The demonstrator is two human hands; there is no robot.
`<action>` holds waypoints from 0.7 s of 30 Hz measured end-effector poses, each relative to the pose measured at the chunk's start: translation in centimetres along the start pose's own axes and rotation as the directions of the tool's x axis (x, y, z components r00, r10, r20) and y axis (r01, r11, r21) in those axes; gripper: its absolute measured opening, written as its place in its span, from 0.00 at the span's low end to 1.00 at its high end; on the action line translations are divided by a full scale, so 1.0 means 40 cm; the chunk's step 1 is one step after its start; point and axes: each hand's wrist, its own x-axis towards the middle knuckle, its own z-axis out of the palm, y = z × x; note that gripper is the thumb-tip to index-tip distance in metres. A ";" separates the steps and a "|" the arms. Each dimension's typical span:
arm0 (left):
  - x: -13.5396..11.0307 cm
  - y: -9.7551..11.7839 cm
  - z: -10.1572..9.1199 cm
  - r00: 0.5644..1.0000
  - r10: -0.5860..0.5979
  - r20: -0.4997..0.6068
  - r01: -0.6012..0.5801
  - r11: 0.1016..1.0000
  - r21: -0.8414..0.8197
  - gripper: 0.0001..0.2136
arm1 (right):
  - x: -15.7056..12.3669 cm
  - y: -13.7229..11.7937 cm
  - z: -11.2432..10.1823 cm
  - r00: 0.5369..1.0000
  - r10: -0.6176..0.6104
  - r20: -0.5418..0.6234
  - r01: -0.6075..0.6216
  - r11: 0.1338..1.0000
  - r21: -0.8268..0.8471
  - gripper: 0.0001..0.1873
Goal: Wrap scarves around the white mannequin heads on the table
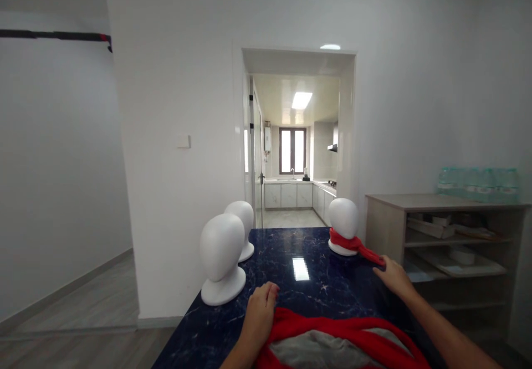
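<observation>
My left hand (258,311) rests on the dark blue marble table (307,280) with its fingers curled, touching the edge of a red and grey cloth pile (332,341) at the near edge. My right hand (393,276) reaches forward and touches the tail of a red scarf (353,245) wrapped round the neck of a white mannequin head (343,218) at the far right of the table. Its fingers lie at the scarf's end; whether they pinch it is unclear. Two bare white mannequin heads (221,258) (242,219) stand at the left.
A wooden shelf unit (449,236) with trays and papers stands to the right, with packs of bottled water (477,183) on top. A doorway behind the table opens onto a kitchen (297,180). White walls and a grey floor lie to the left.
</observation>
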 end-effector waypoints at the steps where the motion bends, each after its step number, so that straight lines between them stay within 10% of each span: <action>1: -0.003 0.000 0.001 0.998 -0.011 0.054 0.013 0.999 -0.036 0.30 | 0.031 -0.005 0.012 1.000 0.006 0.009 -0.006 1.000 -0.010 0.30; 9: -0.034 0.039 -0.001 0.933 -0.029 0.359 0.047 0.998 -0.042 0.39 | 0.220 -0.050 0.133 0.996 0.052 0.074 -0.050 0.998 -0.033 0.42; 15: -0.024 0.034 -0.026 0.995 -0.100 -0.001 0.100 0.995 -0.018 0.32 | 0.269 -0.075 0.182 0.994 0.006 0.106 -0.011 0.999 0.051 0.42; 21: -0.019 0.026 -0.024 0.993 -0.114 -0.018 0.114 0.992 0.050 0.27 | 0.265 -0.127 0.161 0.993 -0.004 0.121 -0.002 0.999 0.045 0.22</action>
